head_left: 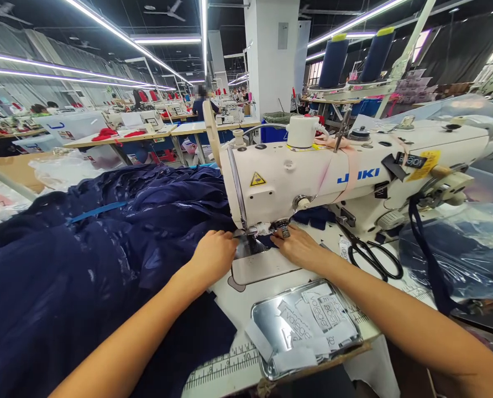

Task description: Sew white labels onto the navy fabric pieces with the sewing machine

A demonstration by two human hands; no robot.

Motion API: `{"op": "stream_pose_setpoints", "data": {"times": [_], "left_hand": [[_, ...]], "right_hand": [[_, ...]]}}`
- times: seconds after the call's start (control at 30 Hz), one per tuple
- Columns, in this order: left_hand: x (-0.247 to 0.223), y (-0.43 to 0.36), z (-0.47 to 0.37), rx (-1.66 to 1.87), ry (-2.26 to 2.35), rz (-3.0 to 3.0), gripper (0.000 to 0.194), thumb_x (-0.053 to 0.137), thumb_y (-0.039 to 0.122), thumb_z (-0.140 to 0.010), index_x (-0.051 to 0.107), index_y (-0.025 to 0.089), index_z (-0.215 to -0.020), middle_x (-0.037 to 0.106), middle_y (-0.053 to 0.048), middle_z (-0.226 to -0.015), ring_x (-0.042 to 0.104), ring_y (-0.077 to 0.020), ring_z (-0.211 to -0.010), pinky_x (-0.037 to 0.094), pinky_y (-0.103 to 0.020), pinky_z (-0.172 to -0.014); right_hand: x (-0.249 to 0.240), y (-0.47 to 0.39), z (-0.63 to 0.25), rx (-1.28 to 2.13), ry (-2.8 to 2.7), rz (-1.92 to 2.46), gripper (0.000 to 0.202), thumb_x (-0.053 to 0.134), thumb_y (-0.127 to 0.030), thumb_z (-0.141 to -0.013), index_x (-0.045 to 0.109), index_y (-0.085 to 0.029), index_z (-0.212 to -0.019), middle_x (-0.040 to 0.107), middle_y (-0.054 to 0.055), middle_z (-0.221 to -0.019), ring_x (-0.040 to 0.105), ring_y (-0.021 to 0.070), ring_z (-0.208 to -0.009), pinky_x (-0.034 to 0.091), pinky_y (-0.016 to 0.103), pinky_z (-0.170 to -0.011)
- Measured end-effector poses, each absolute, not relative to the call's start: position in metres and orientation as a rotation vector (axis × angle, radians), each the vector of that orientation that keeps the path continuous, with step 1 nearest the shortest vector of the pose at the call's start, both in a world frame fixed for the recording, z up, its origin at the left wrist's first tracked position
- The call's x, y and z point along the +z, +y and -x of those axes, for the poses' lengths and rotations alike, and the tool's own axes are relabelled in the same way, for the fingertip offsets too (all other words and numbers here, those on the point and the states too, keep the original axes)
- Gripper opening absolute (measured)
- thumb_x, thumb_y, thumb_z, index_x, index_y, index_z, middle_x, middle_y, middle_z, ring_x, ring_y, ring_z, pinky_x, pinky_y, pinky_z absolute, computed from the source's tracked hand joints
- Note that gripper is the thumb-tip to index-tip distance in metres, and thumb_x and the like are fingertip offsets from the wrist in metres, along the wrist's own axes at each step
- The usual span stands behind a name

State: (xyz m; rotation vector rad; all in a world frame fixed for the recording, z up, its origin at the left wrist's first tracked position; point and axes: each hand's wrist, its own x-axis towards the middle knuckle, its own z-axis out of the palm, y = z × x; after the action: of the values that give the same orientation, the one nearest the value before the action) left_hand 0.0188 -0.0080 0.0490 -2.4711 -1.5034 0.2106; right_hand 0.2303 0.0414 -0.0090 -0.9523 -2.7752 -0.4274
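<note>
Both hands are at the needle area of a white sewing machine [271, 182]. My left hand [215, 253] is left of the presser foot, its fingers curled down on the edge of the navy fabric [84, 249]. My right hand [299, 249] reaches under the machine head, right of the foot, with its fingers closed on a bit of navy fabric; the fingertips are partly hidden. The fabric lies in a large heap on the left and hangs over the table's front edge. In front of the needle plate, a shiny metal tray [267, 309] holds several printed white labels [298, 326].
Black scissors [375, 257] lie right of my right hand. Plastic-bagged dark fabric [470, 249] and a hanging navy strip [431, 260] are at the right. Two navy thread cones [333, 61] stand behind the machine. A measuring tape [225, 367] runs along the front edge. A person [203, 102] sits far back.
</note>
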Motion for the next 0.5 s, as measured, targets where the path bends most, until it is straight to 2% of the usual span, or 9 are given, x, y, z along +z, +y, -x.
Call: {"op": "stream_pose_setpoints", "data": {"times": [0.1,0.17,0.23,0.37,0.5], "left_hand": [[0.058,-0.043,0.0,0.425,-1.438,2.522,0.016,0.048,0.009,-0.074,0.061,0.017,-0.067,0.063,-0.005,-0.07,0.058,-0.0198,-0.069,0.036,-0.032,-0.063],[0.052,-0.067,0.014,0.471,-1.389,2.52,0.014,0.054,0.006,-0.068,0.061,0.017,-0.074,0.063,-0.006,-0.074,0.057,-0.021,-0.073,0.035,-0.034,-0.067],[0.044,-0.086,0.028,0.44,-1.39,2.461,0.021,0.053,0.003,-0.067,0.061,0.016,-0.081,0.062,-0.006,-0.077,0.055,-0.0207,-0.075,0.034,-0.035,-0.07],[0.037,-0.101,0.044,0.292,-1.354,2.401,0.016,0.047,0.004,-0.073,0.057,0.016,-0.067,0.058,-0.006,-0.069,0.052,-0.0194,-0.071,0.035,-0.035,-0.069],[0.049,-0.086,0.031,-0.11,-1.301,2.498,0.018,0.042,0.006,-0.075,0.055,0.016,-0.068,0.056,-0.004,-0.069,0.049,-0.0171,-0.069,0.036,-0.035,-0.075]], "right_hand": [[-0.008,0.037,-0.23,-0.412,-2.747,0.963,0.027,0.048,-0.027,-0.084,0.062,-0.007,-0.093,0.058,0.013,-0.084,0.05,0.0233,-0.084,0.037,0.036,-0.077],[-0.007,0.033,-0.228,-0.409,-2.737,0.981,0.03,0.049,-0.032,-0.083,0.062,-0.006,-0.093,0.058,0.013,-0.082,0.05,0.024,-0.083,0.038,0.036,-0.077],[-0.009,0.03,-0.227,-0.419,-2.718,0.984,0.03,0.049,-0.031,-0.083,0.062,-0.006,-0.092,0.058,0.014,-0.081,0.051,0.0246,-0.082,0.038,0.036,-0.076],[-0.016,0.028,-0.226,-0.438,-2.663,0.946,0.026,0.048,-0.028,-0.082,0.062,-0.007,-0.088,0.059,0.015,-0.083,0.053,0.0242,-0.078,0.039,0.035,-0.072],[-0.018,0.028,-0.224,-0.453,-2.647,0.938,0.024,0.047,-0.026,-0.082,0.062,-0.008,-0.086,0.06,0.015,-0.087,0.054,0.0233,-0.077,0.04,0.033,-0.07]]}}
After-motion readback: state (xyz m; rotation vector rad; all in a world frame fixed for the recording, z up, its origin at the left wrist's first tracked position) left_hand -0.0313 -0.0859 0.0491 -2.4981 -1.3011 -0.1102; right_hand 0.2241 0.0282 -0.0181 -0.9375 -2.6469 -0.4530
